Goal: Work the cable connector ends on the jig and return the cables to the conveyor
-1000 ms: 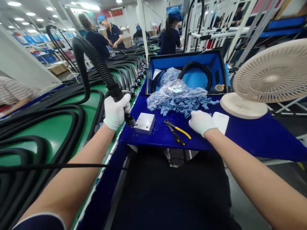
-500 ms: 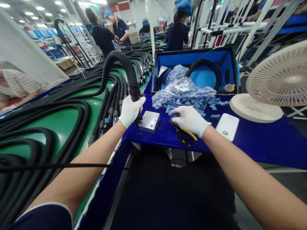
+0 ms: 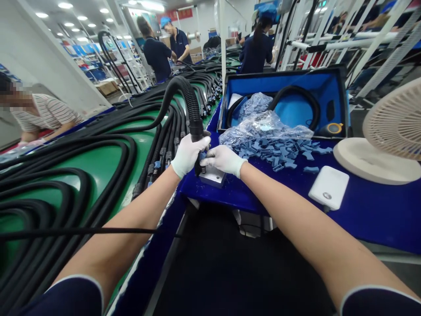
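My left hand (image 3: 187,156), in a white glove, is closed round the lower end of a black corrugated hose (image 3: 194,115). That end stands almost upright over a small silver metal block (image 3: 213,178), with a metal threaded or spring-like part showing beneath my fingers. My right hand (image 3: 224,160), gloved too, meets the left at the hose end, fingers pinched on a small blue plastic clip (image 3: 202,155). Most of the clip is hidden by the fingers. Beside them lies a heap of similar blue plastic pieces (image 3: 279,153), partly under a clear plastic bag (image 3: 263,125).
Behind the heap stands a blue bin (image 3: 335,94) with a coiled hose. A white device (image 3: 329,188) and a fan (image 3: 399,118) are on the right. Many black hoses (image 3: 95,151) cover the green table (image 3: 80,164) at left. Several people work around it.
My right hand has moved left from the blue pieces to the hose end, bringing a blue clip. The yellow-handled pliers seen near it before are out of sight. My left hand keeps its hold.
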Demonstrator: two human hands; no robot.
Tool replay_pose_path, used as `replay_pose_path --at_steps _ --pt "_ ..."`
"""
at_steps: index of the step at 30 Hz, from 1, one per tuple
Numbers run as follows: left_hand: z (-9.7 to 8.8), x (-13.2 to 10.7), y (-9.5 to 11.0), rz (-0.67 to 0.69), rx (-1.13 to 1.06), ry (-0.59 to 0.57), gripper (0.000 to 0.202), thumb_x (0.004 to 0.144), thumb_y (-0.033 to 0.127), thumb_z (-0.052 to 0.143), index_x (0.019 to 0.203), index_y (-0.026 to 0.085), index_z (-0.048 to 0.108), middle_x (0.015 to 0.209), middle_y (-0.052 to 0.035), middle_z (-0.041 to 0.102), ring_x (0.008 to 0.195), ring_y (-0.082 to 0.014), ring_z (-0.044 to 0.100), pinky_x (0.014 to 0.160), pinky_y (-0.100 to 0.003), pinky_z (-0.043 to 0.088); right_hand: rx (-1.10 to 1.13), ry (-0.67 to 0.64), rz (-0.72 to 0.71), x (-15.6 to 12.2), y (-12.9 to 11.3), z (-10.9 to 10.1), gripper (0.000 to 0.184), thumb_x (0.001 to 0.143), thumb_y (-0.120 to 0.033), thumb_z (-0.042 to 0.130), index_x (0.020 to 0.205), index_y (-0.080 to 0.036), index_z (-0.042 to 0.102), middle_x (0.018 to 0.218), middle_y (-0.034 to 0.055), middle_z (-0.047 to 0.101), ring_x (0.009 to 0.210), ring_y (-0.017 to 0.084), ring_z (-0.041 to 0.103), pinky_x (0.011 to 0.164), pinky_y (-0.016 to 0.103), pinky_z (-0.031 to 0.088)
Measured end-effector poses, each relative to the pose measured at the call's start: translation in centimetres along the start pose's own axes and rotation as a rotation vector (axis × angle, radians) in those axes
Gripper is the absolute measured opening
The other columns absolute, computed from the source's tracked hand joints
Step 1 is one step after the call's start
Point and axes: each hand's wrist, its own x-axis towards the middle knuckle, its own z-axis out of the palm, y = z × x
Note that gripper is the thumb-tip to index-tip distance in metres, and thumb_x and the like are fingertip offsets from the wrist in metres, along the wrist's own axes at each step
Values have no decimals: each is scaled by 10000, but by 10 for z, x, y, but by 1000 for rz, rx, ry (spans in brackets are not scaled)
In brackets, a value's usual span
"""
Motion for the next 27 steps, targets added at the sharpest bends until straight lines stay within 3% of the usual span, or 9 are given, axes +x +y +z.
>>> replay_pose_path --at_steps 3,6,10,12,15,17,20,23,27 --pt "-3 -2 3 20 6 -52 268 867 408 674 927 149 648 731 -26 624 703 -155 609 712 -282 523 57 -4 18 -1 6 2 402 802 -534 706 738 -139 734 649 -8 628 613 126 515 583 251 381" --pt "-33 -12 1 34 -5 59 350 895 511 641 969 170 610 829 -56 666 691 -147 628 673 -275 533 77 -16 23 -6 8 2 428 792 -571 708 824 -149 769 713 17 700 641 150 588 592 254 434" --pt "-126 -55 -8 -89 302 372 471 935 547 525 1243 190 545 1025 -87 696 644 -137 625 610 -278 535 36 -15 -66 -12 11 0 332 849 -458 671 945 -162 788 889 47 771 796 185 683 735 270 506" --pt "-181 -94 -9 -328 756 280 576 950 545 420 1378 167 502 1097 -97 709 763 -178 674 717 -311 565 -11 -16 -78 -13 12 1 285 855 -407 656 962 -177 787 933 43 779 836 190 696 782 280 515" --pt "-248 -170 -3 -581 955 175 590 848 530 522 1273 142 649 1094 -99 744 955 -261 698 888 -352 547 -107 -26 -62 -14 14 6 260 855 -387 639 972 -204 783 960 29 780 860 197 702 805 300 519" --pt "-275 -226 4 -743 1040 151 538 766 493 580 1149 143 725 1077 -114 758 1028 -305 691 950 -374 519 -170 -17 -56 -14 15 11 266 851 -386 634 993 -212 776 986 32 777 893 208 703 828 314 517" --pt "-293 -310 16 -1041 1153 94 383 592 408 686 849 136 764 867 -158 762 912 -375 712 891 -445 526 -266 6 -64 -14 15 17 286 856 -399 623 1037 -225 762 1039 40 772 954 221 702 882 333 502" --pt "-292 -372 28 -1268 1145 30 268 452 298 750 677 157 721 627 -121 702 700 -368 707 759 -449 541 -353 10 -89 -13 14 20 283 859 -439 609 1028 -264 752 1053 31 771 975 236 706 904 360 496" --pt "-280 -408 43 -1214 1083 152 570 589 410 731 1102 163 735 978 -121 769 945 -331 723 863 -382 530 -400 15 -129 -13 21 22 276 836 -534 575 965 -349 734 1054 23 773 1000 280 708 908 425 503"
